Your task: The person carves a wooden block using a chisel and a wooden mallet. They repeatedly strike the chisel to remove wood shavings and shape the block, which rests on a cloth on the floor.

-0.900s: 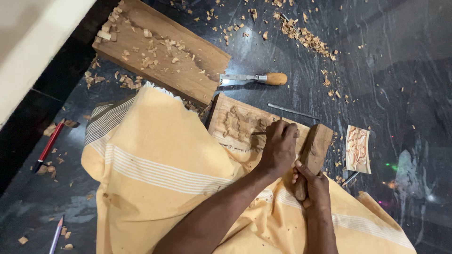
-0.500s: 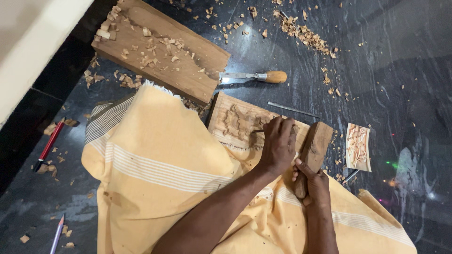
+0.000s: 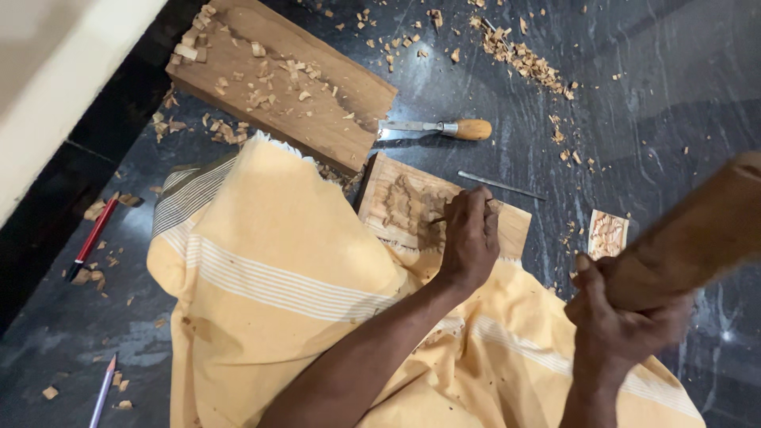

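Note:
A carved wooden panel point(image 3: 404, 204) lies on the dark floor, partly under a yellow striped cloth point(image 3: 269, 269). My left hand point(image 3: 469, 238) rests on the panel and is closed around a thin chisel point(image 3: 437, 219) whose tip touches the carving. My right hand point(image 3: 622, 325) grips a wooden mallet point(image 3: 697, 230), raised up and to the right of the panel, blurred by motion.
A thick wooden plank point(image 3: 285, 79) strewn with chips lies at the back. A wooden-handled chisel point(image 3: 436, 128) and a thin metal tool point(image 3: 501, 185) lie beside the panel. A small carved piece point(image 3: 607, 235) sits right. A red pencil point(image 3: 91, 239) and another pencil point(image 3: 103, 390) lie left. Shavings point(image 3: 515, 55) scatter the floor.
My right hand has lifted the mallet away from the chisel, up and to the right. My left hand stays on the panel with the chisel.

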